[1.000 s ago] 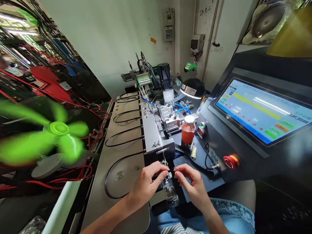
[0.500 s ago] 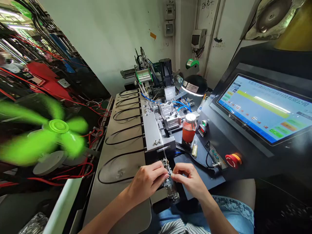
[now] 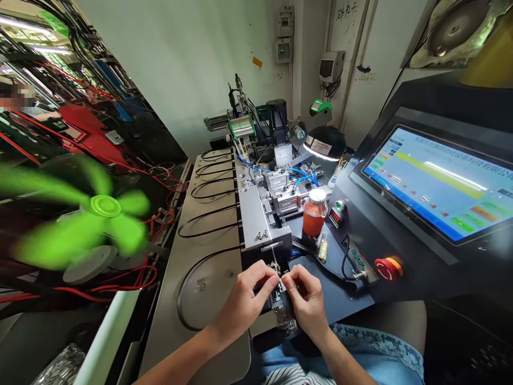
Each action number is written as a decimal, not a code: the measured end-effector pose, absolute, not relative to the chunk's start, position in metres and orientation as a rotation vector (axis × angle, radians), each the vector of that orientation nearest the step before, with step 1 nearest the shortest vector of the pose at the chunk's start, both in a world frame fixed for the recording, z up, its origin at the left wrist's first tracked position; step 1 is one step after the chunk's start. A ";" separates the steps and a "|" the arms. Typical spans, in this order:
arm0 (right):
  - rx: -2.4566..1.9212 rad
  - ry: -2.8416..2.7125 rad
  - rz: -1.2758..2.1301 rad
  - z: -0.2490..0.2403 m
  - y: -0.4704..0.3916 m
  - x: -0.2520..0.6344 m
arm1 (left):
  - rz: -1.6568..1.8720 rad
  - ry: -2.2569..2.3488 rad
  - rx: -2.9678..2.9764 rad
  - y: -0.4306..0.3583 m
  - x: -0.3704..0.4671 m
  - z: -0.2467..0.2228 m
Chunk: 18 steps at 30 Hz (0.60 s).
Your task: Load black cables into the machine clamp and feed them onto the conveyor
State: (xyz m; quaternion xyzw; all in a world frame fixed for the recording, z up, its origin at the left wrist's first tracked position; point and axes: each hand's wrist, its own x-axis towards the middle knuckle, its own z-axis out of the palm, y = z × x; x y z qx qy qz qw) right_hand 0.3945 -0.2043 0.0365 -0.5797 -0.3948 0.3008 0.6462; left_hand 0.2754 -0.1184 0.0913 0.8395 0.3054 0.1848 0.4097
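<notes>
Your left hand [image 3: 243, 295] and right hand [image 3: 308, 300] pinch, tips near, over the metal fixture [image 3: 287, 322], probably for fine control; what they pinch, I cannot tell.

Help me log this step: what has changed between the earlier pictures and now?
The left hand and right hand have brought their fingertips closer together at the metal fixture; any grip is too small to tell. The nearest black cable loop, flatter half a second ago, bows rounder again. The red jar and red button stayed put.
</notes>
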 end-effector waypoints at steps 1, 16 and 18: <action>-1.333 -0.906 0.727 0.037 -0.204 0.399 | 0.443 0.793 2.153 -0.115 0.275 0.092; -1.455 -0.927 0.773 0.025 -0.203 0.419 | 0.209 1.004 2.354 -0.100 0.277 0.082; -1.455 -0.943 0.768 0.023 -0.202 0.420 | 0.204 1.015 2.358 -0.100 0.278 0.082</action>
